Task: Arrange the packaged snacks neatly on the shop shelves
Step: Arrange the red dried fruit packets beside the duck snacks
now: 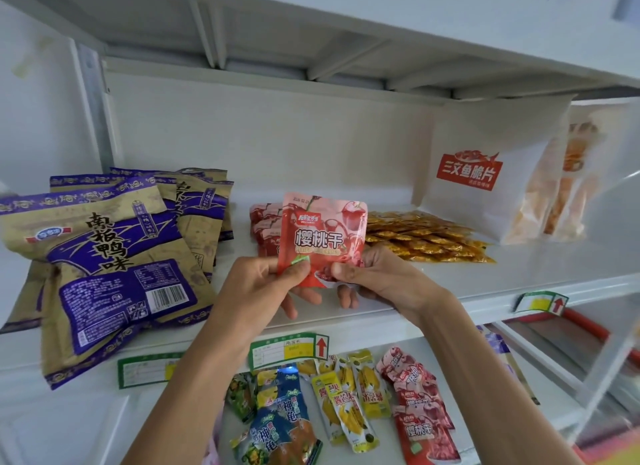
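A red dried-cherry pouch (323, 234) stands upright above the front of the white middle shelf (519, 274). My left hand (263, 284) pinches its lower left corner and my right hand (374, 277) pinches its lower right corner. Just behind the pouch lies a small stack of the same red pouches (265, 229). Right of that stack, gold sachets (426, 236) lie in rows on the shelf.
Purple-and-gold duck-flavour bags (104, 256) overlap at the shelf's left. White salmon-crisp bags (491, 173) stand at the right. On the lower shelf lie blue packs (284, 419), yellow mango packs (349, 405) and more red cherry pouches (419, 416). Price labels (287, 350) hang along the edge.
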`<state>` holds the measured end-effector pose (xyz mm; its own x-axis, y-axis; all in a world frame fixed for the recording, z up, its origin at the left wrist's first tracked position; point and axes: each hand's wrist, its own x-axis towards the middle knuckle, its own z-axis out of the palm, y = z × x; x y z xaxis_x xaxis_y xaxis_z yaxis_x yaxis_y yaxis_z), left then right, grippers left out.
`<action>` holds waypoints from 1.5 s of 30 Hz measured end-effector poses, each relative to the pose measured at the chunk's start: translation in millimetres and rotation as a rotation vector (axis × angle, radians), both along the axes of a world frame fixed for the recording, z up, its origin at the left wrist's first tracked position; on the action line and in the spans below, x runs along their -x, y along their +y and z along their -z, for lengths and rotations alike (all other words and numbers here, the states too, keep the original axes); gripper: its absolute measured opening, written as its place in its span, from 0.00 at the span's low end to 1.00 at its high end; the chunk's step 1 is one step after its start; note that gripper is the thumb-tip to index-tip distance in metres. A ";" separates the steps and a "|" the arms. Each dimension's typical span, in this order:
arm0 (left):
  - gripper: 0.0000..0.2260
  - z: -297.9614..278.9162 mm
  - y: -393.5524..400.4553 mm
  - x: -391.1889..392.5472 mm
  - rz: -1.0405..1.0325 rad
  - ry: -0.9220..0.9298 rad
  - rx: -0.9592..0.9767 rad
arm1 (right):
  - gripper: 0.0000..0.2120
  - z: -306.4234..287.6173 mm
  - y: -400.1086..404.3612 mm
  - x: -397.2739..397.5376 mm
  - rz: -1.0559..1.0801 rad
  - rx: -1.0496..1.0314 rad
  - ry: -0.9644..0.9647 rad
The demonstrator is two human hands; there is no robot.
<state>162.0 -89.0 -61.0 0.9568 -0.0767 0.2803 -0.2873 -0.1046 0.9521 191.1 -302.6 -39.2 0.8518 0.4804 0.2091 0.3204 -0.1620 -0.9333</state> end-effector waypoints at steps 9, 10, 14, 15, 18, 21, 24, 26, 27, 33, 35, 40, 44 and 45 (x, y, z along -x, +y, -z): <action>0.10 0.6 -1.5 0.4 -0.039 -0.044 -0.041 | 0.14 3.6 -4.9 -1.5 -0.002 0.000 -0.009; 0.10 0.8 -1.1 0.4 -0.039 -0.044 -0.039 | 0.16 3.4 -4.6 -1.3 -0.001 -0.004 -0.014; 0.10 1.2 -0.9 1.1 -0.034 -0.045 -0.028 | 0.23 1.6 -2.4 1.1 0.018 0.019 -0.032; 0.10 1.0 -0.9 1.0 -0.034 -0.048 -0.029 | 0.23 1.5 -2.2 2.0 0.020 0.018 -0.030; 0.06 1.2 -0.1 0.1 -0.031 -0.056 -0.016 | 0.22 3.7 -4.5 1.2 0.024 0.000 -0.032; 0.04 5.0 -0.2 -2.8 -0.061 -0.071 -0.017 | 0.20 6.6 -7.3 -1.5 0.025 -0.021 -0.053; 0.06 9.0 -1.7 -8.3 -0.165 -0.102 -0.021 | 0.23 5.7 -7.8 -0.9 0.013 -0.020 -0.077; 0.11 10.9 -1.4 -12.0 -0.227 -0.121 -0.025 | 0.24 4.9 -8.1 -0.2 0.023 -0.039 -0.070; 0.12 11.3 -1.1 -12.8 -0.239 -0.124 -0.021 | 0.24 4.8 -8.2 0.7 0.031 -0.050 -0.073; 0.09 7.7 -2.9 -4.6 -0.200 -0.171 -0.096 | 0.21 6.9 -8.6 2.0 0.102 -0.138 -0.101; 0.10 4.2 -6.1 1.8 -0.145 -0.190 -0.111 | 0.22 9.6 -7.5 3.3 0.148 -0.159 -0.140; 0.23 -12.3 -17.2 10.8 0.024 -0.052 -0.069 | 0.11 16.9 15.2 9.7 0.347 0.238 -0.683; 0.12 -15.7 -22.8 11.3 -0.039 -0.022 0.029 | 0.19 15.5 28.4 23.4 0.299 0.600 -0.921; 0.10 -15.0 -19.9 9.9 -0.065 0.010 0.066 | 0.21 15.2 24.5 26.3 0.312 0.574 -0.886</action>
<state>152.1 -108.9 -45.9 0.9619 0.0041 0.2733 -0.2726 -0.0599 0.9603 164.8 -278.2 -54.5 0.6114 0.4909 0.6207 0.7086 -0.6887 -0.1533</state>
